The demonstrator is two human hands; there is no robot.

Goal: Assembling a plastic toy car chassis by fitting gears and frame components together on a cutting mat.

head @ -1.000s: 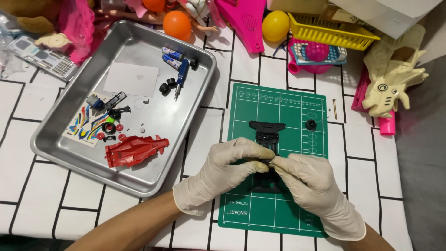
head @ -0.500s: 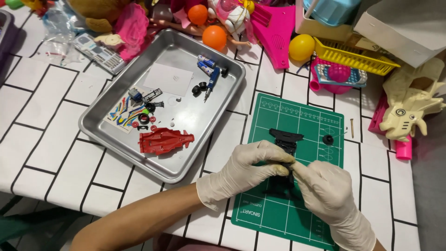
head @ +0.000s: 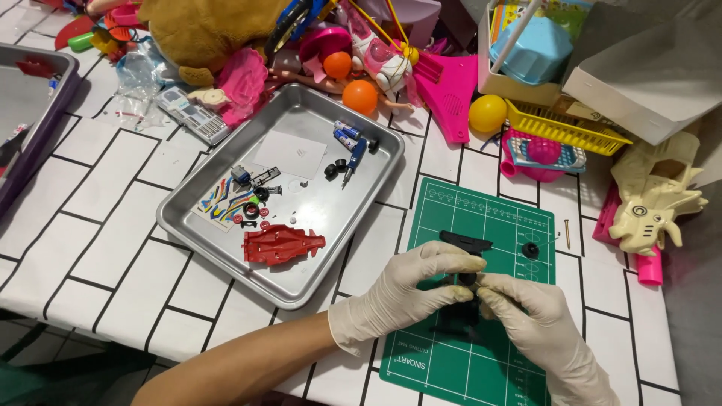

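lighting: bright, even, overhead. glare: soft sheen on metal tray (head: 301, 282). shadows: faint, short, beneath gloved hands. focus: sharp centre; slight softness and wide-angle stretch toward edges.

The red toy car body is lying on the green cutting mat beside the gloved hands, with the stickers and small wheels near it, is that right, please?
Not quite. In the head view the red toy car body lies in the metal tray, not on the green cutting mat. The stickers and small wheels are indeed near it. The left hand and right hand work over the mat.
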